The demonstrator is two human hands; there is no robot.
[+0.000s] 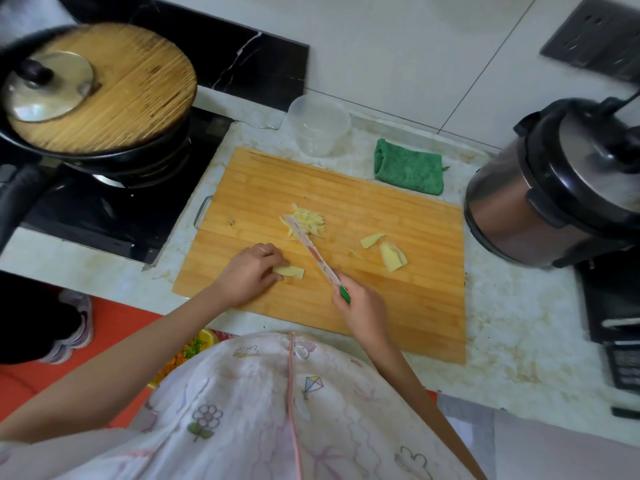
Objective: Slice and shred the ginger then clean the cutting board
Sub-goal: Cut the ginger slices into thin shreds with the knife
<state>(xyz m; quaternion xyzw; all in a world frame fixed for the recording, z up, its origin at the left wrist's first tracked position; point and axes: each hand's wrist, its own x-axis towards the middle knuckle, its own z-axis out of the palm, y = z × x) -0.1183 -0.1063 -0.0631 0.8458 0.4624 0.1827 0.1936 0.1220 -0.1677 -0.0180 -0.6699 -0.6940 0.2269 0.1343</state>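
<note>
A wooden cutting board [398,306] lies on the marble counter. My left hand [247,271] pinches a flat ginger slice [291,271] at the board's near left. My right hand [360,306] grips the green handle of a patterned knife [313,252], whose blade reaches up and left to a pile of ginger shreds [310,220]. Two more ginger slices, a small one [371,240] and a larger stack [392,256], lie to the right of the blade.
A clear plastic container [318,124] and a folded green cloth [408,166] sit beyond the board. A pressure cooker [554,188] stands at the right. On the stove at left is a black pan [104,157] with a wooden lid.
</note>
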